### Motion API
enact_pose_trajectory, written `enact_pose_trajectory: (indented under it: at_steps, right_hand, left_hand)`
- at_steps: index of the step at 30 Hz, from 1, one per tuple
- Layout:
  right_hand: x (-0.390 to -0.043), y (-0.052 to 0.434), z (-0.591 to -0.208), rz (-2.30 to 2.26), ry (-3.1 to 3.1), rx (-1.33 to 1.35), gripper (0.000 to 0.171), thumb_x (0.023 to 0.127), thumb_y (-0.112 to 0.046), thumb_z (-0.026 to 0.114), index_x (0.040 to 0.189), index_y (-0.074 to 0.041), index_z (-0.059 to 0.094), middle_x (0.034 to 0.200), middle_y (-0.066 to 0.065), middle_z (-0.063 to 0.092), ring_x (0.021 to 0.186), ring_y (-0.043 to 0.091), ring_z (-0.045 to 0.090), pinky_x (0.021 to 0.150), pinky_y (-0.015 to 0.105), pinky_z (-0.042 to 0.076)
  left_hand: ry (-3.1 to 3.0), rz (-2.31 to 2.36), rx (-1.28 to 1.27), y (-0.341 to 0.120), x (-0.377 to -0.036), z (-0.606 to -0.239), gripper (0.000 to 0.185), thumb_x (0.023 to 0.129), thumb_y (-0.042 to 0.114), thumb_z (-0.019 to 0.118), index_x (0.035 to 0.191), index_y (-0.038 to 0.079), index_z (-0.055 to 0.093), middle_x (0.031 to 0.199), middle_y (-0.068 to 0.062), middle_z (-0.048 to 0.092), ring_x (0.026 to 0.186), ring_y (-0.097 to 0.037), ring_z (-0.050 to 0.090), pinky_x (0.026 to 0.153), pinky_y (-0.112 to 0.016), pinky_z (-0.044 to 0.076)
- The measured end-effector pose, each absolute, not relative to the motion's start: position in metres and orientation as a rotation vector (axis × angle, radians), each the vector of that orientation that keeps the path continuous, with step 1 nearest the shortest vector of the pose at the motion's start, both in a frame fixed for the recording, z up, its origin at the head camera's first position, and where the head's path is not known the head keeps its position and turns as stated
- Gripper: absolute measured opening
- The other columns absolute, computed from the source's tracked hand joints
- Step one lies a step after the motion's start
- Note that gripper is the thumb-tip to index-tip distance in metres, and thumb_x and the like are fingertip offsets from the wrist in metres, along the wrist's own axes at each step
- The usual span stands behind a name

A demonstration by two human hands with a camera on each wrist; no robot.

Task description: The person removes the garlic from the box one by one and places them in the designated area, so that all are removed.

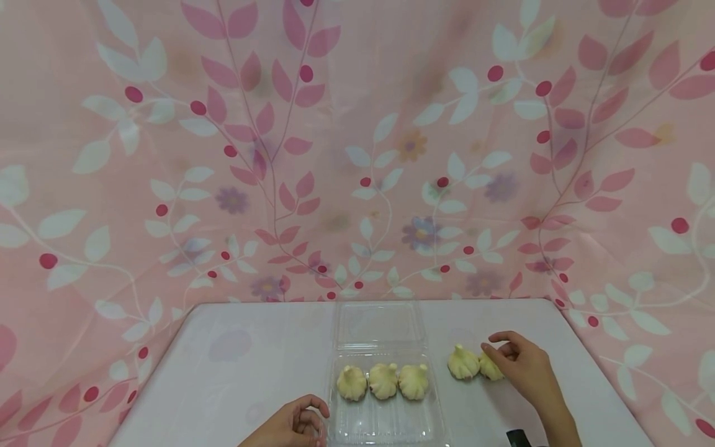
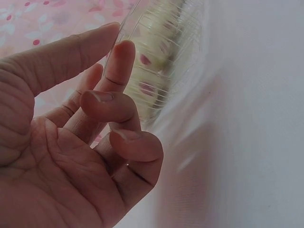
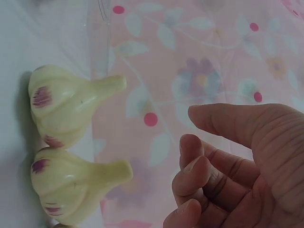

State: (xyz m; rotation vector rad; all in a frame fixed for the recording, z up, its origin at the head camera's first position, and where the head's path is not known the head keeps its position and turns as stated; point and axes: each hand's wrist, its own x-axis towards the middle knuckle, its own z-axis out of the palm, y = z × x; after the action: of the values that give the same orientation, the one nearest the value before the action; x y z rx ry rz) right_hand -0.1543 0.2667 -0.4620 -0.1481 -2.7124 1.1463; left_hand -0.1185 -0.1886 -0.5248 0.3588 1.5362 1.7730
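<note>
Left hand: the left hand (image 1: 290, 427) has loosely curled fingers that hold nothing; fingertips touch the left wall of the clear plastic clamshell box (image 1: 385, 422).
Box: three garlic bulbs (image 1: 383, 380) lie in a row inside, beyond that hand; lid open behind.
Right hand: the right hand (image 1: 522, 366) is relaxed, gripping nothing, just beside the nearer loose garlic bulb (image 1: 490, 367).
Further bulb: second loose garlic bulb (image 1: 463, 363) sits left of it, touching, on the white table (image 1: 251, 366).

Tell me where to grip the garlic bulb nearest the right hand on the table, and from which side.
Pinch the garlic bulb across its round body, coming from above and from the right, probably. Its stem points up, a second bulb crowds its left, and the right hand already sits on the free side. The thin stem looks a weaker hold.
</note>
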Motion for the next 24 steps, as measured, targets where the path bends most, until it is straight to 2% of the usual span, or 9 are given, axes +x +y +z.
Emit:
enact_pose_trajectory:
  at_steps: [24]
  right_hand:
    - [-0.16, 0.245, -0.474, 1.259, -2.63, 0.003, 0.03, 0.08, -0.038, 0.072, 0.096, -0.013, 0.065, 0.067, 0.001, 0.061, 0.054, 0.011, 0.052, 0.045, 0.025, 0.042]
  left_hand:
    - [1.553, 1.771, 0.366, -0.19, -0.12, -0.529, 0.039, 0.09, 0.008, 0.059, 0.121, -0.007, 0.042, 0.092, -0.006, 0.064, 0.081, -0.015, 0.063, 0.069, -0.024, 0.05]
